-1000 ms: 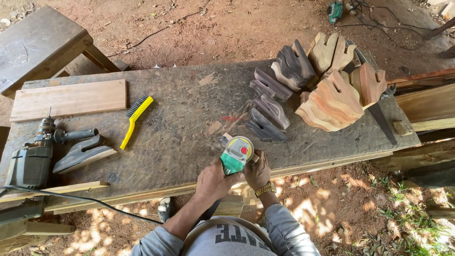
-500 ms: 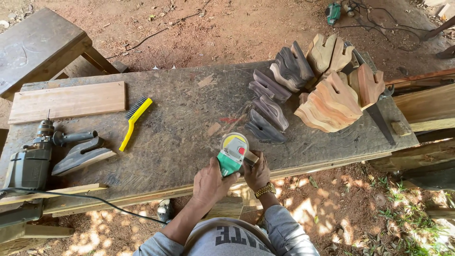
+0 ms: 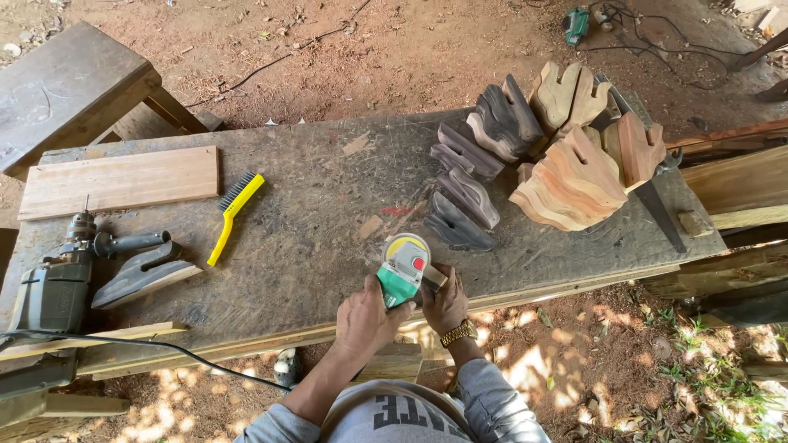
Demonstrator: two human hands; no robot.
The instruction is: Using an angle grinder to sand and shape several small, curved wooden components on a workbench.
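Both hands, left hand [image 3: 364, 316] and right hand [image 3: 446, 300], fingers clamped on a green angle grinder [image 3: 402, 271] at the table's [image 3: 328, 180] near edge, apparently readying it; carved wooden blocks [image 3: 566, 184] lie far right.

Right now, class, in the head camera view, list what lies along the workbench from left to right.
Electric drill → flat wooden board → yellow wire brush → green power tool held in both hands → dark carved wood pieces → light carved wood pieces.
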